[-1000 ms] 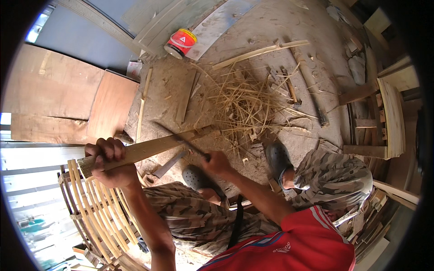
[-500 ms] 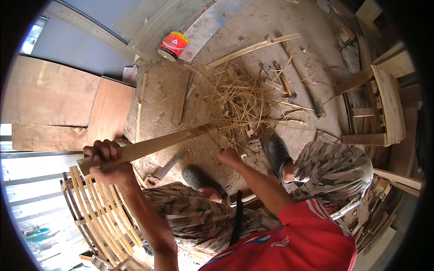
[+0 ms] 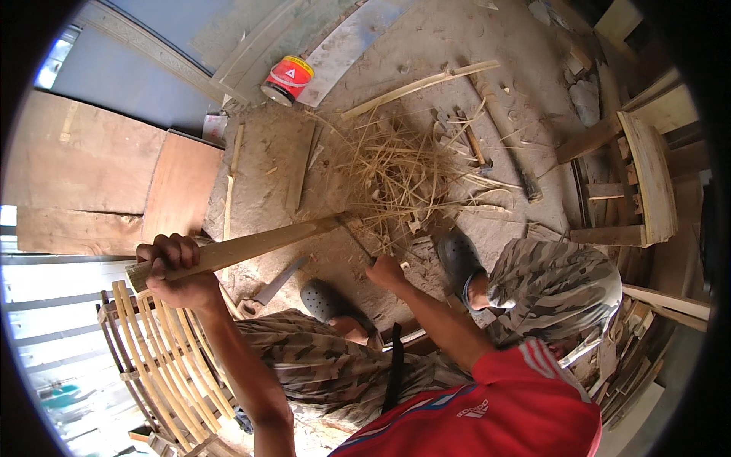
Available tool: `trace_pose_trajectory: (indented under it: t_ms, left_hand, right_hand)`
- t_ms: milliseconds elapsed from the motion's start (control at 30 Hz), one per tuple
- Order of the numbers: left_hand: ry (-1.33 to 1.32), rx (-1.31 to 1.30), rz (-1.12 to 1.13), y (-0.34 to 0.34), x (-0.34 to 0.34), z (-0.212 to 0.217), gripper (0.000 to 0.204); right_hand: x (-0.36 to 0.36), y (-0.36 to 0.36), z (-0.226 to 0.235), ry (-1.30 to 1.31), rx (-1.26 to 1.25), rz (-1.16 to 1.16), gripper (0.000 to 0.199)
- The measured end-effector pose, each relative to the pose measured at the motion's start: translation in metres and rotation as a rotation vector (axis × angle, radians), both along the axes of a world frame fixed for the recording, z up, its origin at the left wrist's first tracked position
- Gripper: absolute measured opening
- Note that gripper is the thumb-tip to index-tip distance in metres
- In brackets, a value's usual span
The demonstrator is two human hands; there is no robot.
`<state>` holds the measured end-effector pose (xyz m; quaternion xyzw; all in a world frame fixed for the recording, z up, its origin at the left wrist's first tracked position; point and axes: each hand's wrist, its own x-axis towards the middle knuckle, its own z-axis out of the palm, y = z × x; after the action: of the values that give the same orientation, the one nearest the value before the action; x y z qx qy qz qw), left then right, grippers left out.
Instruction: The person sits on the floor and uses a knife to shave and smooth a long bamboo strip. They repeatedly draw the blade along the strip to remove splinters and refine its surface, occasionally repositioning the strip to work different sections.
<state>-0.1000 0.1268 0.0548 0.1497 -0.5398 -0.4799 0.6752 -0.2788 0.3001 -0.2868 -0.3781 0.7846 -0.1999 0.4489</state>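
The fingers of the left hand (image 3: 177, 268) are curled tight around the near end of a long pale bamboo slat (image 3: 251, 245), at the left of the frame just above centre, knuckles up and the thumb tucked beneath. The slat runs from that fist up and to the right, its far end reaching the middle of the frame. The right hand (image 3: 387, 273), near the frame's centre, is closed on the handle of a slim dark knife (image 3: 356, 241) whose blade slants up-left to meet the slat's far end; whether the edge has bitten into the wood is too fine to tell. To do this well, the person would likely want the left grip firm and well back from the blade, the slat kept steady, and each stroke shallow and directed away from the body and from the legs in patterned trousers (image 3: 335, 365) at the lower centre. Just beyond the blade, above centre, a heap of thin straw-coloured shavings (image 3: 396, 171) lies on the dusty floor (image 3: 426, 53), with a red tin can (image 3: 287, 79) at the upper left. A slatted bamboo frame (image 3: 156, 358) stands at the lower left under the left forearm, and grey clogs (image 3: 457, 259) sit right of centre.
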Motion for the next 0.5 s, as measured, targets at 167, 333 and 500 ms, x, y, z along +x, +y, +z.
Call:
trace_pose_trajectory:
  t_ms: [167, 333, 500]
  left_hand:
    - [-0.005, 0.033, -0.05, 0.003, -0.003, 0.0, 0.03]
    - [0.065, 0.066, -0.034, 0.007, 0.001, 0.001, 0.022]
    - [0.069, 0.053, -0.081, 0.007, -0.004, 0.001, 0.02]
  right_hand:
    - [0.001, 0.007, -0.017, 0.106, -0.149, -0.078, 0.037]
    - [-0.012, -0.007, 0.019, -0.192, 0.204, -0.054, 0.042]
    - [0.03, -0.044, 0.074, -0.051, -0.258, -0.011, 0.046]
